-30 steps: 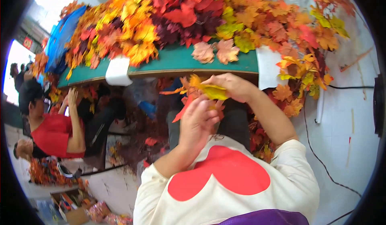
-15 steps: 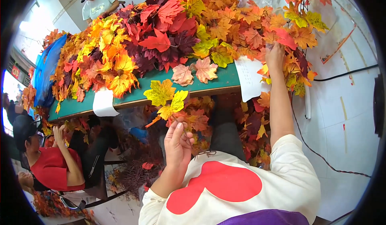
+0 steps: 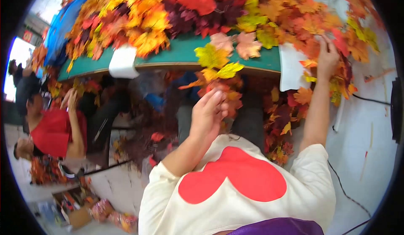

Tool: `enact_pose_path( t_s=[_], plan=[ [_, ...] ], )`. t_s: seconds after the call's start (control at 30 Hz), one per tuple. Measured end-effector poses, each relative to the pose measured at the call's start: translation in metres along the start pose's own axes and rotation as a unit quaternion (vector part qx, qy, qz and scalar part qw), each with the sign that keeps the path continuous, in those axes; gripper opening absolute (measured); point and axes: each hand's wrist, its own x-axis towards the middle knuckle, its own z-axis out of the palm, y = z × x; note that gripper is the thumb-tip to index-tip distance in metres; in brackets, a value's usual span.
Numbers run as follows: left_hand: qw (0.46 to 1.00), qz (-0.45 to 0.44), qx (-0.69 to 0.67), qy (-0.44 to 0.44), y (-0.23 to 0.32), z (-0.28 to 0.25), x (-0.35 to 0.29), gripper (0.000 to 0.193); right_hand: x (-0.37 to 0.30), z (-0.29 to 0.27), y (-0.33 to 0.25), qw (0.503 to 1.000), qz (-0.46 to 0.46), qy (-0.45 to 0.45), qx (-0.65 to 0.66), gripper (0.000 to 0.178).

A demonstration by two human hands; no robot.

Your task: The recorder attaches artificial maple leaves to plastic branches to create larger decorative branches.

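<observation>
My left hand (image 3: 208, 111) is closed on the stem of an artificial maple leaf spray (image 3: 216, 62), held upright in front of the table edge. The spray's leaves are yellow, yellow-green and orange. At the table's right end, my right hand (image 3: 328, 58) reaches into a heap of orange maple leaves (image 3: 294, 14), beside a red leaf. Its fingers are stretched out and a little blurred, their tips at the leaves. Two pale pink leaves (image 3: 247, 46) lie on the green table (image 3: 181, 52), just behind the spray.
Yellow, red and dark purple leaves (image 3: 202, 8) cover the table. White papers (image 3: 123, 62) hang over its front edge. A blue plastic sheet (image 3: 63, 29) stands at the left. A person in a red top (image 3: 59, 134) sits there. More leaves hang below the table; a cable (image 3: 345, 193) crosses the floor.
The view has shifted, so the table sits higher in the picture. My left hand still holds the leaf spray. The right hand's fingers, partly tucked among leaves before, now show stretched out.
</observation>
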Motion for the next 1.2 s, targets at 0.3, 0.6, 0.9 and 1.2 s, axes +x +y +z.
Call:
enact_pose_path(
  t_s=[0.3,0.6,0.9,1.2],
  plan=[
    [0.997,0.026,-0.067,-0.027,-0.006,-0.004,-0.003,0.019,-0.117,-0.001,-0.151,0.843,-0.225,-0.437,0.22,0.02],
    [0.997,0.026,-0.06,-0.052,-0.014,-0.008,-0.007,0.016,-0.164,0.016,-0.152,0.87,-0.015,-0.37,0.325,0.016],
    [0.994,0.093,0.004,-0.05,-0.021,-0.004,-0.006,0.014,-0.159,0.004,-0.16,0.914,-0.144,-0.32,0.205,0.016],
    [0.987,0.144,0.025,-0.063,-0.026,-0.005,-0.003,0.013,-0.157,0.003,-0.162,0.912,-0.179,-0.319,0.185,0.017]
  ],
)
